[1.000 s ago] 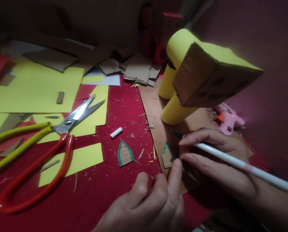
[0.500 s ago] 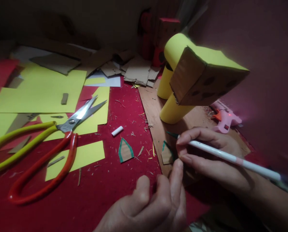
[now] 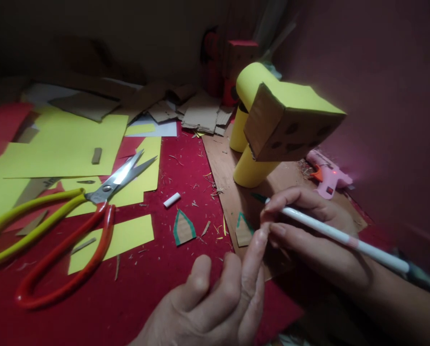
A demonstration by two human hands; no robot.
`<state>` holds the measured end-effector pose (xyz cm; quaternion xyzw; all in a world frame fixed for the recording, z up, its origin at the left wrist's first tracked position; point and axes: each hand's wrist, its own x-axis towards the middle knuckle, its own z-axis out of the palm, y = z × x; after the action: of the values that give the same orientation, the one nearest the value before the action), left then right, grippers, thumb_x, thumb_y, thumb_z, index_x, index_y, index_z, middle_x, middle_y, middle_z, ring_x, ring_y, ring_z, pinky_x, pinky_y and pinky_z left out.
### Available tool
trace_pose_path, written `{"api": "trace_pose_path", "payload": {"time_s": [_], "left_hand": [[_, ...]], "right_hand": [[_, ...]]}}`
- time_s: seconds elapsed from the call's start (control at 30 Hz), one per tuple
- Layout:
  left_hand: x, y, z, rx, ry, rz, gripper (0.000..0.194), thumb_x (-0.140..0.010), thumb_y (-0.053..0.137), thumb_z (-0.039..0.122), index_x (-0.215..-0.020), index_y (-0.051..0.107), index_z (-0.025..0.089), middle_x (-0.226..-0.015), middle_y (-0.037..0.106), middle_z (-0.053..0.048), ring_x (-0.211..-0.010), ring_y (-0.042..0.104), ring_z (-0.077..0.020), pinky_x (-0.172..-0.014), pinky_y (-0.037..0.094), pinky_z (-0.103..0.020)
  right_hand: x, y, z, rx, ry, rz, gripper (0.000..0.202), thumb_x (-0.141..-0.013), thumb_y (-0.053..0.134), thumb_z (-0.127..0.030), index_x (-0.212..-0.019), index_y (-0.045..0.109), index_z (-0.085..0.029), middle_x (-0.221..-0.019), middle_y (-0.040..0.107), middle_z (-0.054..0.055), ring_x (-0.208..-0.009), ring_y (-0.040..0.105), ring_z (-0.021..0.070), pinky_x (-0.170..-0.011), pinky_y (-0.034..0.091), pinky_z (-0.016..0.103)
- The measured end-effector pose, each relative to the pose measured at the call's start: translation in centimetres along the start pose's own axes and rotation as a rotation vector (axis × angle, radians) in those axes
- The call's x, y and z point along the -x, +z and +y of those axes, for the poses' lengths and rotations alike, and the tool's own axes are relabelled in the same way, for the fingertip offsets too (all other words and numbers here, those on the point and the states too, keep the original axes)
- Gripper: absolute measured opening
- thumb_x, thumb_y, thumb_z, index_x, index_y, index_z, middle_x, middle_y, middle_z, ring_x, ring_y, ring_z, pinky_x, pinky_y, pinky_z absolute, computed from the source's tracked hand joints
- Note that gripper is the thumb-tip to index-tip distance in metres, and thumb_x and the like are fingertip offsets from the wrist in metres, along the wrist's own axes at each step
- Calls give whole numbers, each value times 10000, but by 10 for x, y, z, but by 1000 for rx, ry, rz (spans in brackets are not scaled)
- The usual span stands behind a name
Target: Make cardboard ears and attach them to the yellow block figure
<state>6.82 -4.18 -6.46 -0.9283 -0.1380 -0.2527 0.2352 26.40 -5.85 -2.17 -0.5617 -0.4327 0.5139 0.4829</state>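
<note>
My right hand (image 3: 308,226) is closed on a slim white marker (image 3: 315,225) with a dark green tip, held between the fingers. The thumb and fingertips of that hand press against the tip of an outstretched finger of my left hand (image 3: 215,293). My left hand has its other fingers bent and apart, with nothing visible in them. Just beyond this contact lies a small pointed cardboard piece (image 3: 243,232), green along part of its edge and partly hidden. Left of it, another pointed cardboard piece (image 3: 184,228) has green edging on its sides.
Large scissors (image 3: 106,188) with yellow and red handles lie open at left over yellow paper (image 3: 67,144). A yellow paper-and-cardboard figure (image 3: 279,120) stands on a brown board (image 3: 218,166). Behind it is a pink glue gun (image 3: 330,178). Cardboard scraps (image 3: 200,113) lie farther back.
The view has shifted slightly, so the figure sits lower and more to the left. My hands stay together, the right fingertips now pressed against the left finger's tip. The marker remains held.
</note>
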Motion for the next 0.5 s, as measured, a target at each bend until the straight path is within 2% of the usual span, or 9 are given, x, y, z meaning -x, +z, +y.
{"api": "trace_pose_path", "payload": {"time_s": [0.17,0.4,0.5], "left_hand": [[-1,-2,0,5,10,-20,374,-900,376,274,-1167,619,176,-1286,579,-59,-1007,491,-188,-811,342,-358],[-1,-4,2,12,12,-63,377,-886,414,310,-1183,604,177,-1307,557,-74,-1016,468,-189,-820,338,-350],[-1,-7,2,-10,52,-52,381,-879,404,289,-1179,608,176,-1298,565,-67,-986,472,-188,-803,345,-347]], "right_hand": [[-1,-1,-1,34,-63,-23,170,-753,653,-100,-848,623,-237,-761,636,-11,-625,592,98,-553,495,177],[-3,-3,-1,15,33,-75,131,-751,671,-123,-831,610,-207,-704,589,-25,-558,548,86,-493,439,188],[-3,-5,0,37,0,-72,136,-750,664,-105,-829,616,-205,-707,589,-30,-565,536,78,-495,417,177]]}}
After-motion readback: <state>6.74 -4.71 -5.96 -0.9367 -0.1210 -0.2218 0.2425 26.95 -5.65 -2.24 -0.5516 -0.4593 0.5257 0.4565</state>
